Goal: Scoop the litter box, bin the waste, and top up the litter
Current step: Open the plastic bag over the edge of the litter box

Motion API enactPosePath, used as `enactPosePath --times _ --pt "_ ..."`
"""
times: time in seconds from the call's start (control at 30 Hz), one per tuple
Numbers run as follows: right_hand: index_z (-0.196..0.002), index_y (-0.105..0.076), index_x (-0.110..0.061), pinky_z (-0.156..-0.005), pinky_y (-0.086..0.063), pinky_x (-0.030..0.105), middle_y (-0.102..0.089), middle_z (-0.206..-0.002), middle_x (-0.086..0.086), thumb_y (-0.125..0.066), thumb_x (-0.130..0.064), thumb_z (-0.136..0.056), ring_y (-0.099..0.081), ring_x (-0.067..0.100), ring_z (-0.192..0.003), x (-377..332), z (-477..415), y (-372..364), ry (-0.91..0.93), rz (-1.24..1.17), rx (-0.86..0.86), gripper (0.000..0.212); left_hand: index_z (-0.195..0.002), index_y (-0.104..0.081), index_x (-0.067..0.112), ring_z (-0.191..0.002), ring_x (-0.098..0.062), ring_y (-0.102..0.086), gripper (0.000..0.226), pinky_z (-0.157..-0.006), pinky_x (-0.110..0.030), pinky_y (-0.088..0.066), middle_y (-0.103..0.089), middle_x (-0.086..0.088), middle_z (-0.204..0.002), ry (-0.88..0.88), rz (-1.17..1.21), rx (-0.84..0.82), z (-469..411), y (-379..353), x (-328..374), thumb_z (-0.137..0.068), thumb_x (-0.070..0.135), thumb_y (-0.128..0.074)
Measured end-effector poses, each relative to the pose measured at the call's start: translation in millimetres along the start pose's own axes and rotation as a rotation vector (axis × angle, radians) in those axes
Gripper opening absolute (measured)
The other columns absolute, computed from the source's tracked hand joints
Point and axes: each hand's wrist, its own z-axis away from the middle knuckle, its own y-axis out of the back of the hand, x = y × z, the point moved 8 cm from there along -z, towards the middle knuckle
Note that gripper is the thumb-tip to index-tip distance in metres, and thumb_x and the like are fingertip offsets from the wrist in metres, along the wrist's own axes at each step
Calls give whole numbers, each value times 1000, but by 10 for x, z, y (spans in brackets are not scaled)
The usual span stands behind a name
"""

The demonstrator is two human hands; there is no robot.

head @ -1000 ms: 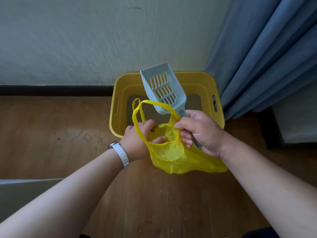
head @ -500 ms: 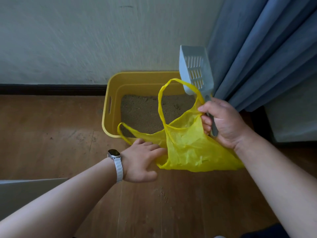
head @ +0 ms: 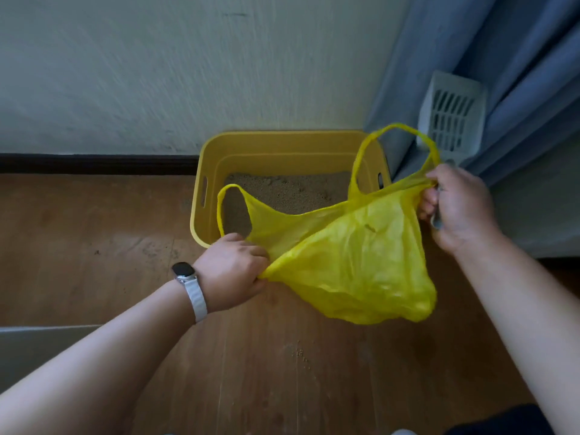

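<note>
I note the left hand (head: 233,271) pinching the near rim of the yellow bag (head: 351,265) at frame centre, the right hand (head: 459,208) at right clamped on its far rim plus the scoop (head: 452,120) handle, the bag stretched over the litter box (head: 282,146) front edge.

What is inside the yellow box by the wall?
Brown-grey litter covers the floor of the yellow box. The yellow bag hides its near right part, so any waste there cannot be seen.

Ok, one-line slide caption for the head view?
Left hand and right hand pull a yellow bag open by the litter box; the right also grips the scoop.
</note>
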Motion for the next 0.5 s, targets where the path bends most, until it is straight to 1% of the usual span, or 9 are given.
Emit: enactPosePath --times 0.07,0.17,0.27,0.33,0.4,0.43,0.5 --pt "-61 -35 -22 -40 -23 18 -29 -38 -6 -48 -7 -86 -27 12 -33 37 -69 122 18 15 55 32 -56 -53 20 -62 -21 -61 21 -66 -32 -48 -59 5 -63 46 -22 42 87 142 -169 -72 34 -50" --pt "-61 -36 -20 -40 -24 20 -31 -38 -6 -49 -7 -85 -29 12 -33 99 -59 111 44 123 44 30 -55 -48 19 -56 -24 -58 26 -71 -34 -45 -54 4 -55 134 -25 103 200 305 -370 -76 34 -50" --pt "-61 -38 -19 -42 -26 24 -33 -39 -5 -52 -9 -86 -32 13 -35 115 -26 -38 57 228 -52 30 -56 -43 18 -47 -28 -51 28 -67 -32 -45 -48 2 -47 160 17 108 226 377 -355 -77 35 -50" --pt "-61 -44 -18 -45 -30 28 -41 -46 -4 -56 -18 -83 -39 15 -42 68 8 -140 104 365 -99 25 -59 -43 17 -43 -30 -47 26 -60 -30 -44 -45 1 -44 164 47 133 233 436 -316 -76 35 -50" --pt "-67 -53 -12 -51 -35 30 -49 -58 0 -61 -26 -81 -46 16 -54 -30 74 -233 202 572 -98 21 -64 -48 17 -42 -31 -47 22 -57 -30 -46 -46 0 -43 178 71 163 250 501 -319 -76 35 -51" --pt "-71 -54 -8 -53 -35 30 -50 -63 1 -62 -27 -83 -46 16 -58 -100 122 -283 260 646 -81 24 -68 -52 18 -43 -30 -48 20 -58 -31 -48 -48 1 -44 183 79 168 255 522 -322 -76 36 -51" --pt "-71 -51 -8 -52 -37 28 -50 -63 -1 -64 -25 -86 -45 12 -57 -284 244 -385 384 701 -33 26 -77 -62 20 -46 -28 -52 21 -62 -33 -51 -54 2 -48 172 74 156 259 532 -305 -77 37 -50"
